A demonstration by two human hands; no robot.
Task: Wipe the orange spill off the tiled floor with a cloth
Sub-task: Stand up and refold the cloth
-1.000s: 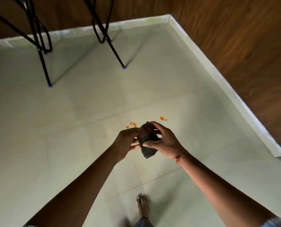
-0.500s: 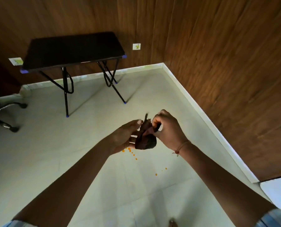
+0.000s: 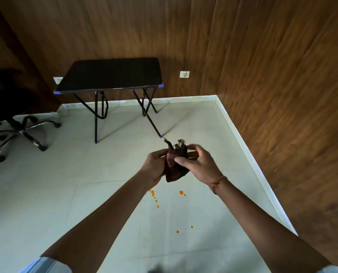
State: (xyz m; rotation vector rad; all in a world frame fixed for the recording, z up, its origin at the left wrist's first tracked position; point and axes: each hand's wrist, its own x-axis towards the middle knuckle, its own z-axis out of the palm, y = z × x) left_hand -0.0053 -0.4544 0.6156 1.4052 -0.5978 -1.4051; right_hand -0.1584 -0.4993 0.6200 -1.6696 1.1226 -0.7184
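In the head view, the left hand [image 3: 154, 166] and the right hand [image 3: 198, 164] both pinch a dark cloth [image 3: 176, 164], bunched between them in the air above the tiled floor [image 3: 46, 194]. The right fingers [image 3: 181, 160] curl onto its front (its fingertips look blurred). The orange spill [image 3: 154, 196] lies in drops under the hands; the left forearm hides some of it.

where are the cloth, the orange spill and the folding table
cloth [image 3: 175, 168], head view, dark lower fold between the hands
orange spill [image 3: 181, 192], head view, biggest drop
folding table [image 3: 113, 73], head view, black top
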